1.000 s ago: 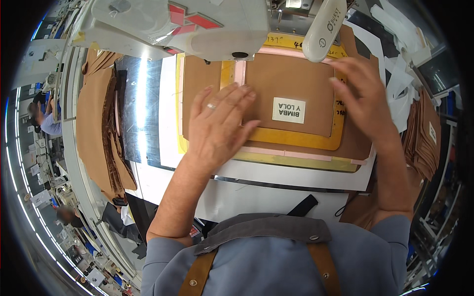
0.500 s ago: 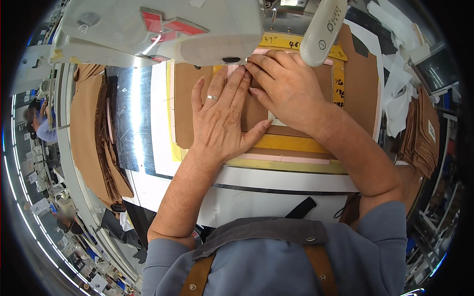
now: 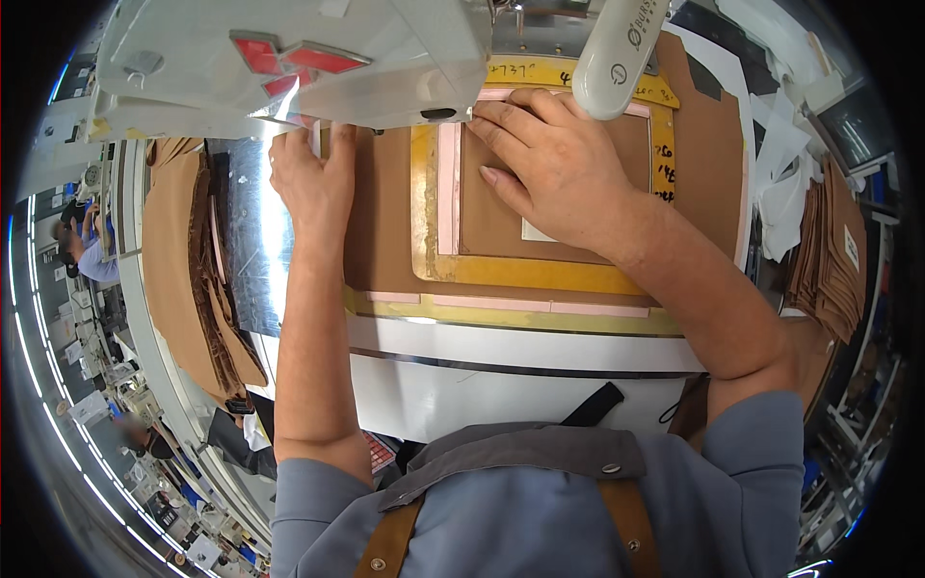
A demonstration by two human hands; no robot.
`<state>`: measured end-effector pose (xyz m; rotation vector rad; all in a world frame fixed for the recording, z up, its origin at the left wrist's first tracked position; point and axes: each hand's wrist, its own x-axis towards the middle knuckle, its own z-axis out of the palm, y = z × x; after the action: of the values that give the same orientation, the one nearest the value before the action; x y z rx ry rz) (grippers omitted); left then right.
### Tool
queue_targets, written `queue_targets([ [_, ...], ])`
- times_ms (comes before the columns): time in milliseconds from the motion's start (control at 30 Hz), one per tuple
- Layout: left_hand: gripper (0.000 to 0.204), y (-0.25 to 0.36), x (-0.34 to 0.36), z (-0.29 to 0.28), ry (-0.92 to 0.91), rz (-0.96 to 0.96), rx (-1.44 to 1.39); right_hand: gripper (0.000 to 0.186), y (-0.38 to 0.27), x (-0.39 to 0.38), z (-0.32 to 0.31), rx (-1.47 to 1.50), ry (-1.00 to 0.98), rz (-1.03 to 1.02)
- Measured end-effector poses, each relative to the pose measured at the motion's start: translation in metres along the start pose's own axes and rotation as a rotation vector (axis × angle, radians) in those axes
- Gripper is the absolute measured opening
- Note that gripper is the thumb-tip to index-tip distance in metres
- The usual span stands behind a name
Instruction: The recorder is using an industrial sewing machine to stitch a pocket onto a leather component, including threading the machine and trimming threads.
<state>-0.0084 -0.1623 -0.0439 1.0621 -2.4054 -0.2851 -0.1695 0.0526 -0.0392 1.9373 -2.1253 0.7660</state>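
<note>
My left hand point(image 3: 309, 183) is at the left edge of the jig, fingers extended and thumb apart, tips partly hidden at the machine head point(image 3: 289, 67). My right hand point(image 3: 551, 164) rests open on the brown panel point(image 3: 482, 229) inside a yellow frame point(image 3: 535, 275), fingers slightly bent, fingertips at the frame’s upper part beside the machine head. A pink strip point(image 3: 448, 193) runs along the panel’s left side. The right hand mostly covers a white label point(image 3: 535, 229). Under the frame lies a larger brown piece point(image 3: 376, 250) with a yellow-edged lower border.
A metal plate point(image 3: 255, 241) and stacked brown pieces point(image 3: 173, 241) are on the left. More brown pieces point(image 3: 819, 260) and white sheets point(image 3: 771, 183) are on the right. A white pod point(image 3: 617, 67) overhangs the frame. A co-worker point(image 3: 92, 246) sits far left.
My left hand has moved left from the inner panel to the jig’s left edge. My right hand came leftward onto the panel, covering the label, and has stayed there since half a second ago.
</note>
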Motion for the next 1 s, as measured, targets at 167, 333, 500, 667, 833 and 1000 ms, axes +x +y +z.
queue_targets([
  [167,0.034,0.013,0.01,0.014,-0.051,0.011,0.068,0.043,-0.001,0.0,0.0,0.006,0.011,-0.005],
  [333,0.021,0.021,0.002,0.019,-0.025,0.169,0.38,0.043,0.001,-0.001,0.0,0.01,0.0,0.015],
  [500,0.012,0.019,0.002,0.016,0.033,0.227,0.373,0.042,0.0,-0.001,-0.001,0.035,0.001,0.014],
  [667,0.008,0.021,0.002,0.016,0.082,0.257,0.338,0.042,0.0,-0.003,0.0,0.023,0.018,0.002],
  [833,0.01,0.015,0.003,0.019,0.095,0.234,0.343,0.043,-0.001,0.001,0.0,0.028,0.021,-0.006],
  [1000,0.012,0.024,0.001,0.008,0.065,0.183,0.32,0.042,-0.001,0.001,0.0,0.029,0.031,-0.011],
])
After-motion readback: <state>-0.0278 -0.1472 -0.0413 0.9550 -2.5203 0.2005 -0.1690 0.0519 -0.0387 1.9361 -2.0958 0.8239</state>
